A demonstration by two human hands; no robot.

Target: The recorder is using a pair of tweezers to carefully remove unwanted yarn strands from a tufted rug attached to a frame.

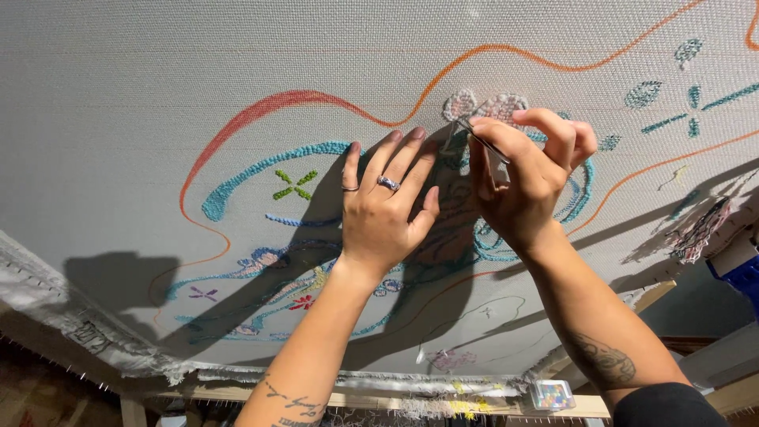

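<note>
1. The only container in view is a small clear plastic box point(552, 393) holding pastel-coloured bits, resting on the pale wooden frame bar point(379, 399) at about 5 o'clock from the hands; what the bits are is too small to tell.
2. The large grey woven backing cloth point(158, 95) is stretched over the frame and fills most of the view. It carries raised loops of yarn: a teal curved outline point(261, 168), a small green cross point(293, 184), a pale pink tufted patch point(484, 105) at 12 o'clock from the hands, and drawn orange and red guide lines point(506, 52) curving across it.
3. The left hand point(385, 213) lies flat on the cloth with fingers spread and straight, wearing two silver rings; it holds nothing and presses just beside the pink patch, at its 7 o'clock.
4. The right hand point(528, 182) is curled tightly round a thin metal tool point(481, 141), whose tip meets the cloth at the lower edge of the pink patch.
5. At 3 o'clock, loose yarn ends point(696, 233) hang near the cloth's edge, with a blue object point(742, 278) below them.
6. The frayed white cloth edge point(71, 312) runs along the frame at 8 o'clock. Both forearms and their shadows cover the middle of the design.
</note>
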